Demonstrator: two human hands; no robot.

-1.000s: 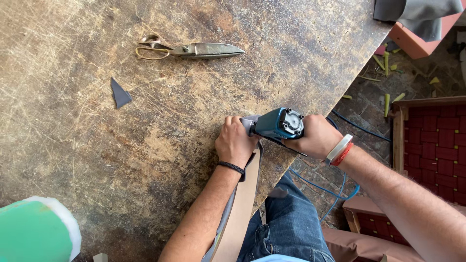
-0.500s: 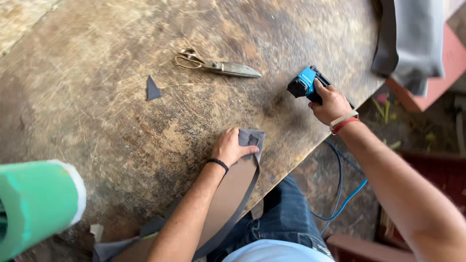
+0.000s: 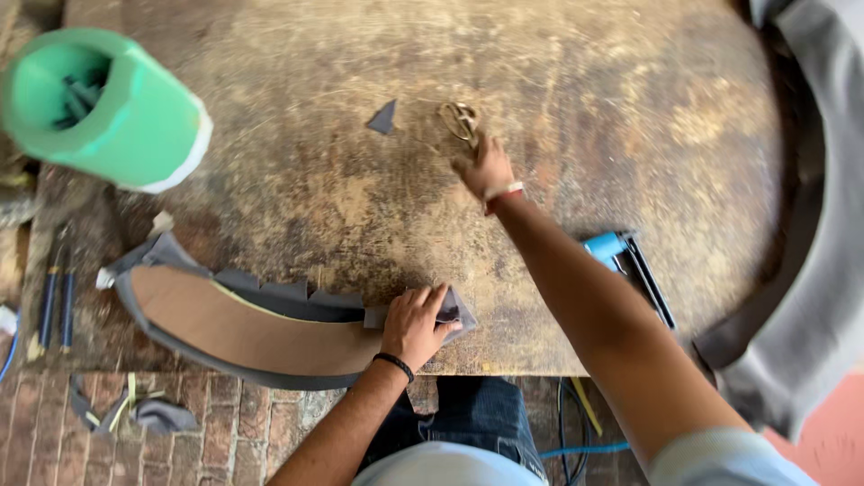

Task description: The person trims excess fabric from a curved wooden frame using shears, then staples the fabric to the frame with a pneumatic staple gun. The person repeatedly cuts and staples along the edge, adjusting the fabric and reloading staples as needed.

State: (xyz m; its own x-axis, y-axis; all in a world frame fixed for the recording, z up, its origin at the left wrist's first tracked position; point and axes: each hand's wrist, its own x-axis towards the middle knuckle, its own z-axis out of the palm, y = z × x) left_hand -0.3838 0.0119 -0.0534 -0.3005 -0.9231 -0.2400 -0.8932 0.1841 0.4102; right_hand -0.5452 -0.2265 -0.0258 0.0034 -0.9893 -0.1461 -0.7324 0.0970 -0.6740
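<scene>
— How far along does the work look?

— Partway, I'd judge. The curved brown panel [image 3: 243, 333] lies along the near edge of the desk [image 3: 630, 108], with grey fabric [image 3: 288, 295] folded up over its upper rim in notched flaps. The flaps run from its left tip to the right end, where the fabric corner still looks loose under the palm. The blue power tool [image 3: 621, 256] lies by the desk's near right edge, in nobody's grip.

— And the hands?

— The left hand [image 3: 416, 322] lies flat with fingers spread, pressing that fabric corner down at the panel's right end, close to the near edge. The right hand [image 3: 486, 169] is stretched far out toward the middle of the desk, touching or just at the scissors [image 3: 459, 117]. It is blurred, so I cannot tell whether the fingers have closed on the handles.

— Anything else near?

— A small grey offcut [image 3: 383, 118] just left of the scissors, and a green roll [image 3: 108, 108] at the far left corner.
</scene>
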